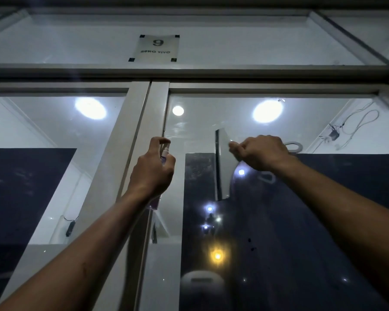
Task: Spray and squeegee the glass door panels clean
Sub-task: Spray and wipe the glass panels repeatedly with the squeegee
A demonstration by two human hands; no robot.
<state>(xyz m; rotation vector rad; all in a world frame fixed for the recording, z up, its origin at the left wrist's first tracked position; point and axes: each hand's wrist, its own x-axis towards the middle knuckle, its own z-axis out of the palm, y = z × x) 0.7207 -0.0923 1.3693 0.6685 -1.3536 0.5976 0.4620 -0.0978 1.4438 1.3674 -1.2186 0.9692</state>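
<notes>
Both arms reached up. Left hand gripped spray bottle near frame; right hand held squeegee against right glass panel. Streaks visible; cleaning seemingly midway, left panel likely pending.

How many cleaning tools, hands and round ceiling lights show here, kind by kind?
Cleaning tools: 2, spray bottle and squeegee
Hands: 2, left hand, right hand
Round ceiling lights: 3
Total: 7

Left hand with bottle before centre stiles. Right hand with squeegee against right panel, near its top edge. Sign on transom above.
</notes>
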